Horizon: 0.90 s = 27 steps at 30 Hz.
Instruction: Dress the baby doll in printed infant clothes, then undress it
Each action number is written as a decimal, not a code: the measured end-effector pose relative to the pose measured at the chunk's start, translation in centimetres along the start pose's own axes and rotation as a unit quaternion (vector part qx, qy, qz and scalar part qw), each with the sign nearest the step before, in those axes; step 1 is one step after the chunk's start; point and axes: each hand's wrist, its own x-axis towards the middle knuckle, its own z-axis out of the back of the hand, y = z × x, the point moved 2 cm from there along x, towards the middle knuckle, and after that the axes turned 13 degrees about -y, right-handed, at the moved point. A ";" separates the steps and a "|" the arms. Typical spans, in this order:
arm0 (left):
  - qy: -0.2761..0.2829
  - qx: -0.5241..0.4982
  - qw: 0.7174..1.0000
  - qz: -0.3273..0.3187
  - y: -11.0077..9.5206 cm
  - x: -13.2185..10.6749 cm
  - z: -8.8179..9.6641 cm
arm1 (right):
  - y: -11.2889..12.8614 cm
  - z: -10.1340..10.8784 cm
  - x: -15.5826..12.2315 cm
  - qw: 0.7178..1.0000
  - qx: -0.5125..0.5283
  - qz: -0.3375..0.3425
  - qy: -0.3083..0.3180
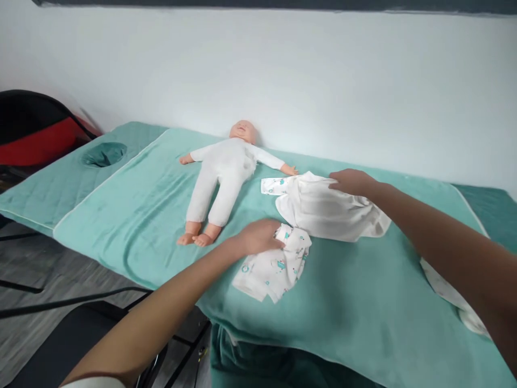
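My left hand (264,237) is closed on the waistband end of small printed baby shorts (277,265), white with teal figures, near the front of the bed. Farther back and to the right, my right hand (350,181) pinches the upper edge of a white baby shirt (323,207). One printed sleeve of the shirt sticks out to the left; the rest shows plain white. Its fingertips are partly hidden in the cloth. A baby doll (226,167) in a white body lies face up to the left, one arm close to the shirt sleeve.
Everything lies on a green covered massage bed (141,210) with a face hole (104,154) at its left end, against a white wall. Another bundle of white cloth (448,288) is partly behind my right forearm. Black chairs (72,345) stand at the left.
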 end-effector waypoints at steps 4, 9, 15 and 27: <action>-0.165 0.042 0.977 -0.127 -3.7 -0.3 0.4 | 4.1 2.9 -6.2 0.991 0.019 0.051 -0.118; -0.341 0.113 0.914 -0.188 -9.4 -0.1 1.4 | 9.8 7.3 -15.1 0.960 0.065 0.143 -0.232; -0.419 0.106 0.899 -0.077 -12.8 -0.3 2.0 | 10.0 10.9 -22.6 0.981 0.091 0.047 -0.164; -0.463 -0.256 0.839 -0.131 -18.5 -2.6 0.5 | 6.8 5.8 -25.4 0.912 0.380 -0.106 -0.107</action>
